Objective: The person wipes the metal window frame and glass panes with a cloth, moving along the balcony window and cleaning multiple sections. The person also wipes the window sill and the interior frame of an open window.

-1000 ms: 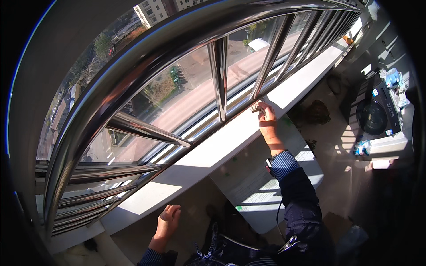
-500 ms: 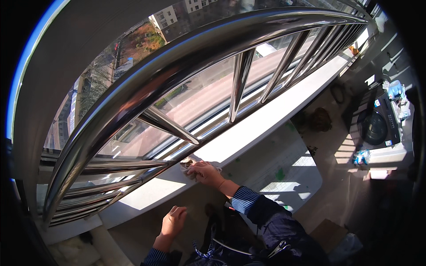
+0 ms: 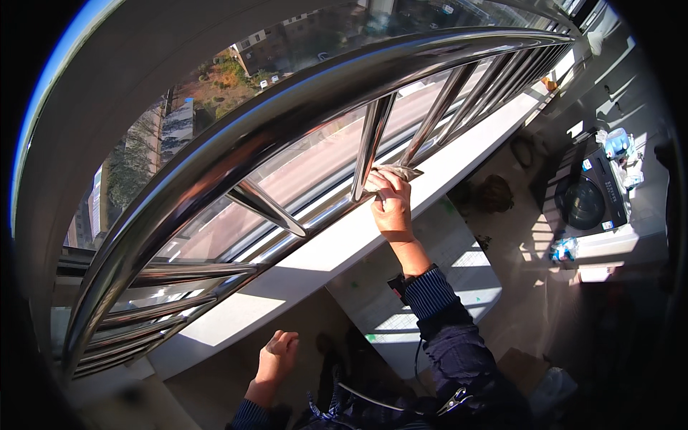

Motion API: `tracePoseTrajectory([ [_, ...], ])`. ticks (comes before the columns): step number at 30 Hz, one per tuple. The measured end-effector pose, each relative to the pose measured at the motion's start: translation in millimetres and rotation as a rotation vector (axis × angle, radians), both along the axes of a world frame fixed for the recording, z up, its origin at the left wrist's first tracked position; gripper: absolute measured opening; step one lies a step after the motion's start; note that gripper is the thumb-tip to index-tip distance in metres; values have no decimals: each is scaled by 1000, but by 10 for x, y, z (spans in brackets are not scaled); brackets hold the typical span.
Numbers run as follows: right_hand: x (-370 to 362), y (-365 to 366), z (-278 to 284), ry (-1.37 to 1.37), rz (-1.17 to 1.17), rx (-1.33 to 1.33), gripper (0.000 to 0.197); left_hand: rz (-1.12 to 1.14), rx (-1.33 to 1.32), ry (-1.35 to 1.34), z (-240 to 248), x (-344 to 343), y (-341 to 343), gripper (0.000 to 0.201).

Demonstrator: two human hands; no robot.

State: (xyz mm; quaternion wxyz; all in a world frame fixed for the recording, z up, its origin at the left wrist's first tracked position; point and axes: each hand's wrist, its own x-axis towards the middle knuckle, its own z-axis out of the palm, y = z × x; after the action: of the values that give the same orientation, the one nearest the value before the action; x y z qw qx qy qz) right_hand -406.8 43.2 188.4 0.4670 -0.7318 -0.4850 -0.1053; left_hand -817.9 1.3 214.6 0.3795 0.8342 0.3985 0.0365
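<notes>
My right hand [image 3: 392, 209] reaches out over the white window sill [image 3: 337, 247], its fingers closed on a greyish cloth [image 3: 408, 172]. The cloth is pressed at the lower rail [image 3: 326, 217] of the metal railing, right beside the foot of a shiny upright bar [image 3: 374, 140]. Part of the cloth sticks out past the fingers to the right; the rest is hidden under the hand. Lower down, my left hand [image 3: 276, 358] hovers in front of the sill with its fingers curled in. No object shows in it, and it touches nothing.
A thick curved top rail [image 3: 287, 104] arches across the window. Below the sill is a pale, see-through-looking panel [image 3: 423, 287]. At the right stands a dark front-loading washing machine [image 3: 584, 201], with a blue-and-white package [image 3: 616, 143] on it and a cardboard box [image 3: 527, 369] farther down.
My right hand has slid the cloth from the sill's front part up and to the right, to the railing's lower rail. The left hand has barely moved. The view has shifted slightly.
</notes>
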Motion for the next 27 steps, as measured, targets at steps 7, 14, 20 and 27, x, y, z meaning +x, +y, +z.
tracePoseTrajectory([
  [7,145,-374,-90,1222,204,34,39,-22,357,-188,367,669,569,22],
  [14,1439,-216,-48,230,-132,72,52,-89,515,-134,330,1393,1015,50],
  [20,1072,-71,-204,-113,-116,-166,63,-73,418,-28,-74,1522,1328,34],
  [27,1038,-221,-101,105,-156,-165,60,-93,383,-72,-317,1436,1543,26],
])
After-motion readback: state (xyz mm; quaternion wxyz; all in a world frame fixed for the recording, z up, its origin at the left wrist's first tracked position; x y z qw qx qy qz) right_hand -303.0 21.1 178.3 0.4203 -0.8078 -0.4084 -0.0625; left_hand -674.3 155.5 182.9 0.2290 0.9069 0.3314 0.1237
